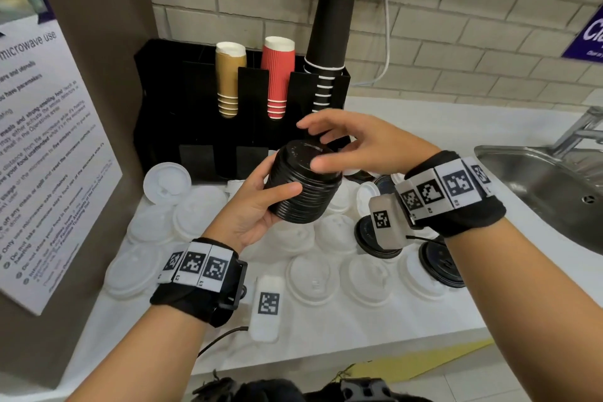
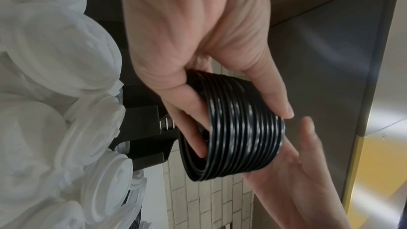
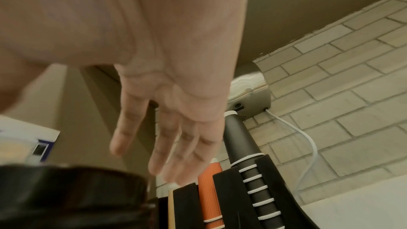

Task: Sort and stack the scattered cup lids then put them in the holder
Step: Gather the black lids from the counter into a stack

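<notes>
My left hand (image 1: 277, 179) grips a tall stack of black cup lids (image 1: 303, 186) from the side and holds it tilted above the counter. The left wrist view shows the thumb and fingers wrapped around the ribbed stack (image 2: 242, 137). My right hand (image 1: 326, 143) hovers open at the stack's top with its fingers spread; whether it touches the top lid is unclear. The right wrist view shows the straight fingers (image 3: 158, 145) over the stack (image 3: 66, 198). Behind stands the black holder (image 1: 195, 108). Several white lids (image 1: 313, 277) lie scattered on the counter, with loose black lids (image 1: 440, 264) at the right.
The holder's slots carry stacks of gold cups (image 1: 228, 75), red cups (image 1: 277, 75) and black cups (image 1: 329, 36). A steel sink (image 1: 538, 186) lies to the right. A brown panel with a microwave notice (image 1: 49, 140) closes off the left.
</notes>
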Demonstrator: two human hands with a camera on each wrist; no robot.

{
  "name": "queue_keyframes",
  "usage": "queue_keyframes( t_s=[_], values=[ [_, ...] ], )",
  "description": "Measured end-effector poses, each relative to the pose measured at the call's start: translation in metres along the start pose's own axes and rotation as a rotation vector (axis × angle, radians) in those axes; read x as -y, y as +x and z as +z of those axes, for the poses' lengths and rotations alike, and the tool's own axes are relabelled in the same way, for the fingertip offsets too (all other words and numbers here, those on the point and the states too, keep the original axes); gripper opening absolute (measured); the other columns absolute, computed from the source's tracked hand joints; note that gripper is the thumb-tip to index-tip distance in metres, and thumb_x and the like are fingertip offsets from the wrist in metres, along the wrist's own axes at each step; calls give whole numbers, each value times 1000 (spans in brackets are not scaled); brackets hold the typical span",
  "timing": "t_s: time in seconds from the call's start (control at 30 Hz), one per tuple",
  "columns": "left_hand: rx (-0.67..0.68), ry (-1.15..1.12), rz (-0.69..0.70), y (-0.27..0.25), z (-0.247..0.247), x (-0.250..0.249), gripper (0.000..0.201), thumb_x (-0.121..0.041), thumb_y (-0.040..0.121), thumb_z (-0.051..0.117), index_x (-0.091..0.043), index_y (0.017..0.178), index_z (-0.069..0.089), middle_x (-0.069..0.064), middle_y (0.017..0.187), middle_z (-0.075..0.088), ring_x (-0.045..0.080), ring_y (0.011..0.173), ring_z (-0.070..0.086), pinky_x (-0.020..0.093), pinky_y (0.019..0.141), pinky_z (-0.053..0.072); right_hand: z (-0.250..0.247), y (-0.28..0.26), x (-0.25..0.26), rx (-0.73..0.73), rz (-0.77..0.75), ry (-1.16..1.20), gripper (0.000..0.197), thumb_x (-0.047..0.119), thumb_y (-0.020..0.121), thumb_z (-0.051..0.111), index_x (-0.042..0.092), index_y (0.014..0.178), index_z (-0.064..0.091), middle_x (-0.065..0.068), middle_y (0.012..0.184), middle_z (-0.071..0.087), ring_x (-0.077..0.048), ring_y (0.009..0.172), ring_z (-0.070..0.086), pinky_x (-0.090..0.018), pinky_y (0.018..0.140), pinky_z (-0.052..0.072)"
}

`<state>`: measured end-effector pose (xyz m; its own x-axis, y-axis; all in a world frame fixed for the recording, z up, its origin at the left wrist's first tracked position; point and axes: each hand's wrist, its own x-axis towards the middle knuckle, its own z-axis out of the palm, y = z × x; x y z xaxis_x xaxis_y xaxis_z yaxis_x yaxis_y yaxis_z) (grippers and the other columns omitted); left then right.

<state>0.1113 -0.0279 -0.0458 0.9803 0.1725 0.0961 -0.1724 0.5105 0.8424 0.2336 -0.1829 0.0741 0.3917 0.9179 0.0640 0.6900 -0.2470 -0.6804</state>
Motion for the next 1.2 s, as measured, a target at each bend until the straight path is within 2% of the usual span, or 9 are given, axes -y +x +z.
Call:
queue_keyframes(
  t_s=[0.07,0.13,0.27,0.33,0.5,0.7,0.83,1.03,1.2],
  values=[
    [-19,-20,11,2,2,0,76,-19,56,90,-24,125,57,-1,108,72,16,103,68,28,73,57,-9,-4,-7,-134,18,-3,24,39,86,67,32,108,62,10,112,62,6,97,58,-10,81,46],
    [-44,-44,32,5,3,-1,77,-18,58,88,-22,128,55,0,110,71,18,106,67,28,75,57,-16,-10,-19,-147,89,-135,10,29,92,62,23,99,65,8,100,65,4,85,58,-10,75,43],
    [-49,-71,74,10,11,-3,95,-32,37,100,-21,122,58,0,109,72,17,104,69,28,77,57,-2,-25,-55,365,467,-688,45,54,83,65,21,113,57,5,103,55,-15,93,53,-28,82,43],
    [-46,-68,88,11,15,-1,96,-34,35,100,-22,121,59,-1,109,73,16,103,69,28,76,58,12,-31,-71,505,582,-789,67,60,75,69,19,124,48,1,107,51,-19,93,49,-31,80,43],
    [-58,-37,90,10,21,6,89,-31,44,97,-25,123,58,-3,111,72,14,105,68,26,76,57,31,-39,-104,509,583,-747,83,55,68,77,20,132,36,2,96,49,-22,91,55,-37,82,52],
    [-110,-22,89,12,26,13,56,-12,72,71,-26,124,57,-5,108,73,13,103,69,25,74,57,28,-36,-116,531,544,-682,84,48,69,79,27,136,32,7,87,46,-15,83,51,-34,76,49],
    [-134,-7,95,13,32,15,51,-10,75,64,-25,124,56,-5,107,73,13,101,69,26,72,57,21,-36,-123,624,560,-630,94,36,65,86,29,137,26,10,83,43,-9,73,48,-32,73,49],
    [-168,0,106,17,40,19,53,-11,74,66,-25,124,57,-4,106,73,14,100,70,27,71,58,9,-36,-126,557,522,-593,85,40,66,84,28,130,29,2,95,51,-16,82,55,-34,76,53],
    [-193,-24,121,18,44,22,53,-8,75,70,-23,123,57,-2,108,72,15,100,70,28,72,58,-34,-31,-108,210,373,-364,68,42,65,84,31,115,39,1,98,60,-18,85,62,-33,73,55]
  ],
)
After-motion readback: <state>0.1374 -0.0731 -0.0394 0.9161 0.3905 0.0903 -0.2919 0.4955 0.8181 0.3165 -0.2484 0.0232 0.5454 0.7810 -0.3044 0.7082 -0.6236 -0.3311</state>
